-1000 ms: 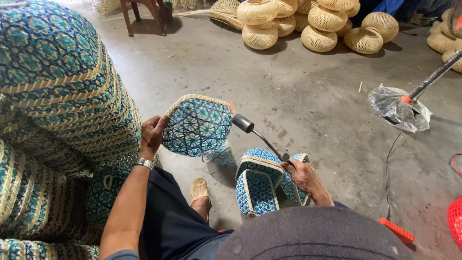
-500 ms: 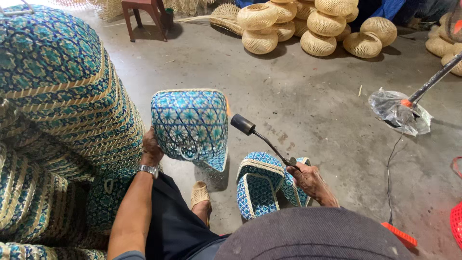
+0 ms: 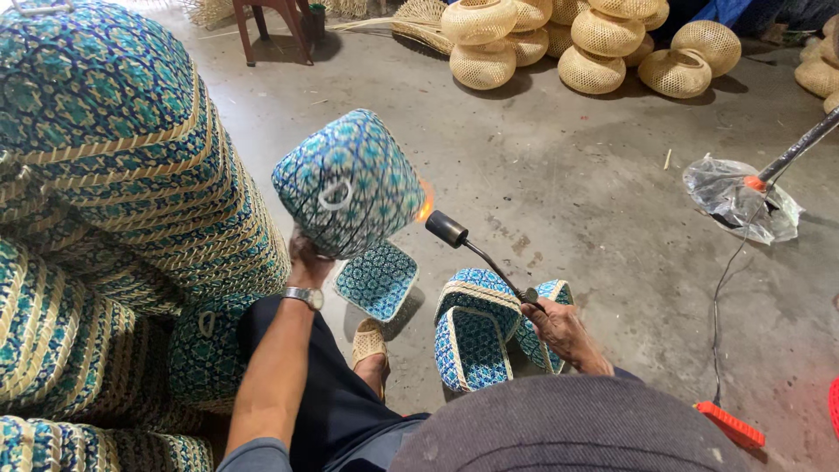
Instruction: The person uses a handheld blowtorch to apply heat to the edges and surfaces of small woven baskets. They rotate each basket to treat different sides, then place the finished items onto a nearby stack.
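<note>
Your left hand (image 3: 306, 259) grips the blue-and-teal woven box-shaped basket (image 3: 350, 182) from underneath, holding it up in the air, tilted, above your knees. Your right hand (image 3: 559, 328) is closed around the handle of the black-nozzled gas torch (image 3: 476, 249), whose small orange flame (image 3: 426, 205) licks the basket's right side. More blue woven baskets (image 3: 479, 332) sit on the concrete floor (image 3: 568, 192) just beside that hand.
</note>
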